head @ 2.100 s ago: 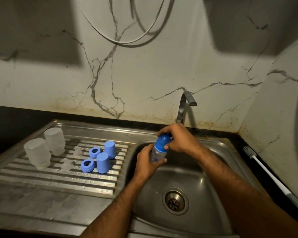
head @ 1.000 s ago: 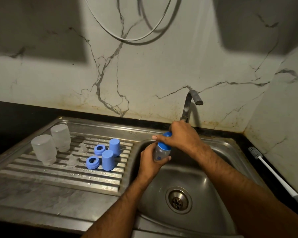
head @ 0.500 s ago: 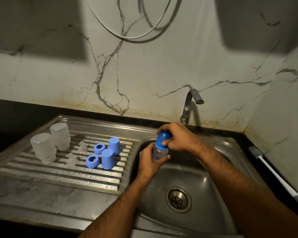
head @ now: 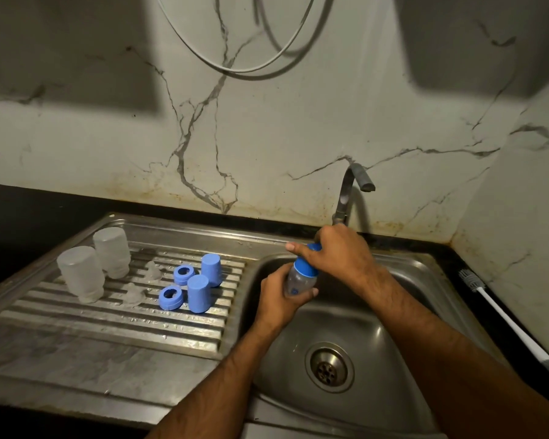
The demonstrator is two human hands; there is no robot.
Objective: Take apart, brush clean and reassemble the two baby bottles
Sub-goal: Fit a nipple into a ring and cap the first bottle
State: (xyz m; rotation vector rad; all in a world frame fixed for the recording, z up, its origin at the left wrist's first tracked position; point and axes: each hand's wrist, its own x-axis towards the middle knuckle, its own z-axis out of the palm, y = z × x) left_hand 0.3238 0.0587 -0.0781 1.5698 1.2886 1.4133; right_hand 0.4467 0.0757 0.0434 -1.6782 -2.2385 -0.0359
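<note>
- Centrally, over the sink (head: pixel 393 312), my left hand (head: pixel 282 299) wraps the bottle (head: pixel 300 282) body from below.
- My right hand (head: pixel 339 255) curls over the blue cap (head: pixel 305 266) from above.
- Bottle's long axis tilts up-right toward the right hand, which I judge is placed to twist.

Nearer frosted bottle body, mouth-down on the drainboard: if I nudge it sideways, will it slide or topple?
Probably topple: the frosted bottle body stands tall on a narrow mouth, already leaning. The ridged drainboard may catch its rim rather than let it slide. It looks like empty plastic, so likely light, and droplets nearby suggest a slippery surface.
</note>
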